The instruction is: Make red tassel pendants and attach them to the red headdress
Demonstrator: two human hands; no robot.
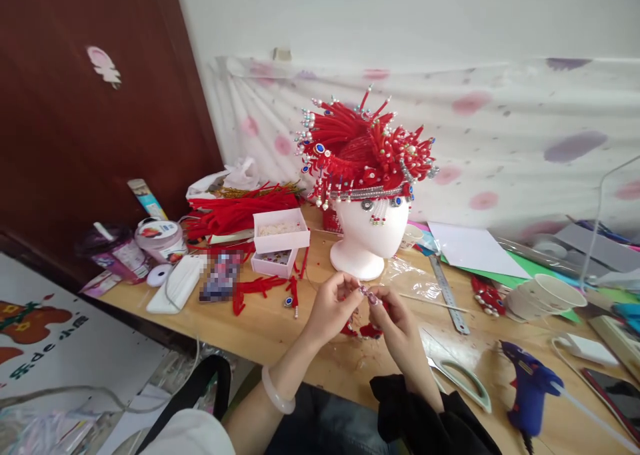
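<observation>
Both hands meet over the front of the wooden table. The fingertips of my left hand are pinched together, touching those of my right hand, which is also closed in a pinch. Whatever sits between them is too small to name. Below the hands lie red beaded pieces, partly hidden by them. Behind the hands a white foam mannequin head wears a red headdress of fuzzy stems, beads and blue gems. To the left lie a small red piece with a blue gem and red stem scraps.
White boxes of beads and a pile of red stems stand left. At right are scissors, a blue glue gun, a steel ruler, paper cups and a phone.
</observation>
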